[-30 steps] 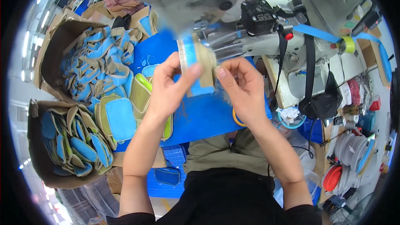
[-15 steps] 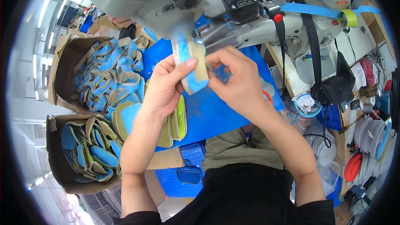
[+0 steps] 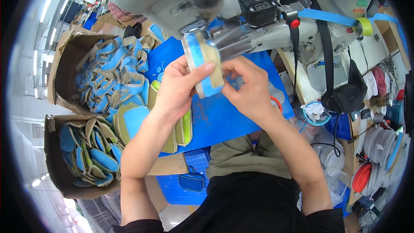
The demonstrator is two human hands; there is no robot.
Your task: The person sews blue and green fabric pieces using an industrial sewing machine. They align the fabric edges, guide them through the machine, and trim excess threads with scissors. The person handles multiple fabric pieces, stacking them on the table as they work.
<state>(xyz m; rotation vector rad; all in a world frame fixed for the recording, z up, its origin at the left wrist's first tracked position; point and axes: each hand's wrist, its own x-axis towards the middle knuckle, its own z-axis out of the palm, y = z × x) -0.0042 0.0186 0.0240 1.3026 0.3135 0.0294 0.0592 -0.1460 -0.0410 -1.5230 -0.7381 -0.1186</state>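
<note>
A blue and beige fabric band (image 3: 206,67) with a pale edge hangs from the sewing machine's stitching end (image 3: 196,28); its top reaches up under the metal presser part. My left hand (image 3: 177,87) grips the band from the left, thumb flat on its front and fingers behind. On the opposite edge, my right hand (image 3: 249,87) pinches the band with bent fingers, the tips partly hidden behind the cloth. Below and left of my left hand lie several flat beige, blue and lime-green fabric pieces (image 3: 129,121) on the blue tabletop (image 3: 207,125).
A cardboard box (image 3: 64,69) of blue and beige bands stands at left, above another box (image 3: 51,159) of padded pieces. A blue tape (image 3: 327,15) runs through a yellow-green guide (image 3: 364,26). A black strap (image 3: 326,60) hangs at right. A blue crate (image 3: 177,190) sits below.
The whole view has shifted slightly, with the machine sitting further right in it. Both hands keep their hold on the band, and its top edge shows more clearly.
</note>
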